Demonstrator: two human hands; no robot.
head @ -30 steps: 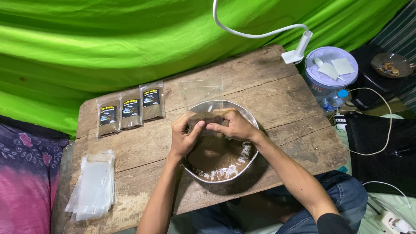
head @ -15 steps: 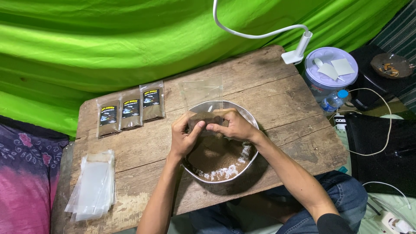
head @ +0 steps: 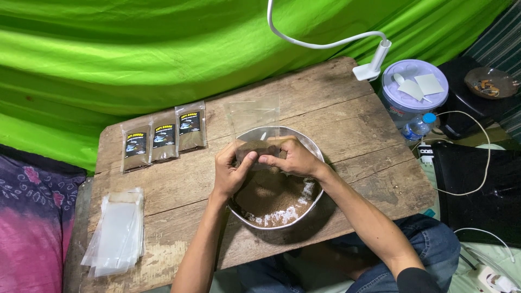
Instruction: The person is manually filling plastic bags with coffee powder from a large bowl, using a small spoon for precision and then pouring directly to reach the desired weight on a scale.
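Both hands on a clear plastic pouch [head: 255, 127], pinched at its lower part: my left hand [head: 230, 173] on its left edge, my right hand [head: 290, 157] on the right. Pouch upright over the metal bowl [head: 312, 203] of brown powder [head: 266, 195] (some already inside). Three filled packets [head: 163, 140] at the table's [head: 336, 125] far left, stack of empty bags [head: 116, 230] near left.

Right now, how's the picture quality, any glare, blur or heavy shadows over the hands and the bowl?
Head view: sharp overall, no motion blur on the left hand or right hand. Light is soft and even; the metal bowl casts a dark shadow on the wooden table toward the near edge. The clear bag shows faint sheen only. The table's edges splay slightly, a wide-angle effect.
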